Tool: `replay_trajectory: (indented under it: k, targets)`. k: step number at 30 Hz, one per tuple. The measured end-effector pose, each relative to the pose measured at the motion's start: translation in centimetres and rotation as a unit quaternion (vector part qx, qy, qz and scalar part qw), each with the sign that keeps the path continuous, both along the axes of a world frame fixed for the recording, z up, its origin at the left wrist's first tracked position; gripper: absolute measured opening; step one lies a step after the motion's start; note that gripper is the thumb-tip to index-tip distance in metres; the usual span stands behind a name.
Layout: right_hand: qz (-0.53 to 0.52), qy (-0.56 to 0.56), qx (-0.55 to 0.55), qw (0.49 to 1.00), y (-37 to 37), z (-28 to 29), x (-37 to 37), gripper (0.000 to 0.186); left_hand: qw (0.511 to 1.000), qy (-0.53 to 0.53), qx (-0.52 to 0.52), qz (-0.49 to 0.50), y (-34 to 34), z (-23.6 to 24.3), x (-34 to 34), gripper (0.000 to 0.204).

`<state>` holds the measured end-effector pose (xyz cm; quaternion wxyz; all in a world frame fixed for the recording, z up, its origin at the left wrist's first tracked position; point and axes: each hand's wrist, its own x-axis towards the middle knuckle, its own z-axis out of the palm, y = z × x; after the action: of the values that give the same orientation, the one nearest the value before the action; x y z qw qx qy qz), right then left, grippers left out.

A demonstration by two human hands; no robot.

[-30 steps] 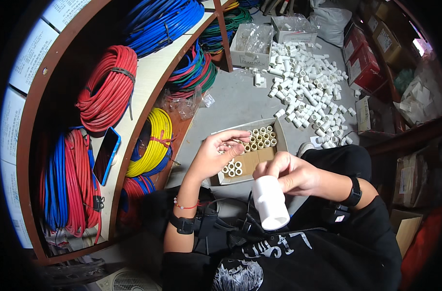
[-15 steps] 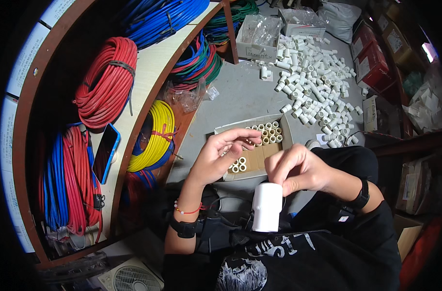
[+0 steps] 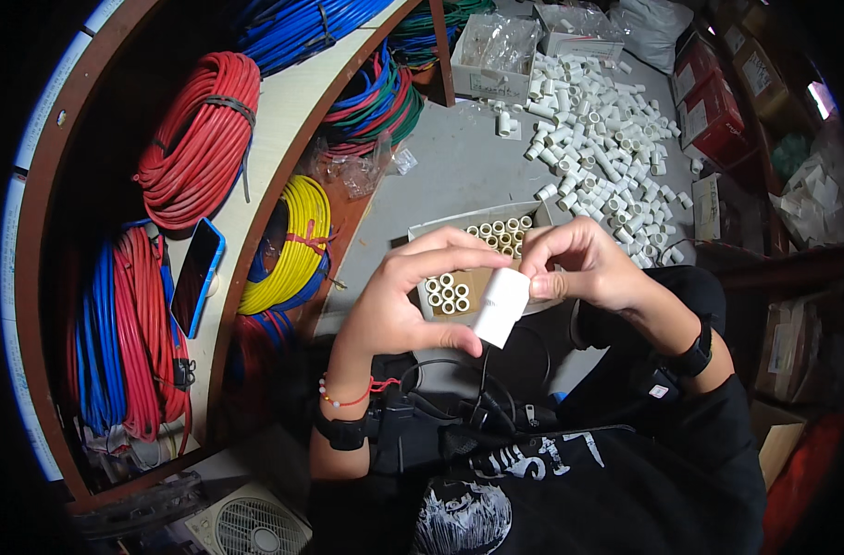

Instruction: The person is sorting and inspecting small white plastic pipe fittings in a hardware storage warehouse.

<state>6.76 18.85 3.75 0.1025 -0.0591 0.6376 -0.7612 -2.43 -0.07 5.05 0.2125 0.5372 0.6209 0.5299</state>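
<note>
A white plastic pipe fitting (image 3: 498,310) is tilted between my hands. My left hand (image 3: 413,296) spans it, thumb at the lower end and fingertips at the upper end. My right hand (image 3: 579,264) pinches its upper right part between thumb and bent fingers. Behind my hands, an open cardboard box (image 3: 425,229) on the floor holds upright rows of white tubular fittings (image 3: 499,228), with a smaller group (image 3: 447,294) at its left end.
Loose white fittings (image 3: 607,148) are heaped on the grey floor (image 3: 440,166), near open boxes (image 3: 491,79). At left, shelves (image 3: 288,102) hold cable coils (image 3: 200,139) and a blue-cased phone (image 3: 200,277). Cartons (image 3: 704,129) stand at right; a fan (image 3: 251,523) is at lower left.
The fitting has risen and tilted between my hands. My right hand has moved up with it, and my left hand has closed in around its ends.
</note>
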Motion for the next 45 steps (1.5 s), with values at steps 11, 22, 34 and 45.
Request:
replay_trajectory:
  k: [11,22,34,45]
  targets:
    - [0.064,-0.054,0.006,0.996,0.1,-0.5,-0.2,0.011,0.997,0.058,-0.051,-0.009,-0.1,-0.1,-0.2,0.05]
    - [-0.038,-0.08,0.079,0.993,0.9,-0.4,-0.6,0.025,0.97,-0.208,0.087,-0.093,-0.9,-1.7,-0.9,0.061]
    - [0.027,-0.089,0.041,0.995,0.3,-1.5,-1.0,0.005,0.935,-0.263,0.121,-0.206,-0.2,-1.2,0.1,0.066]
    - [0.038,-0.09,0.068,0.993,-0.4,-1.4,-0.9,0.004,0.939,-0.233,0.138,-0.212,-0.5,-0.9,0.2,0.071]
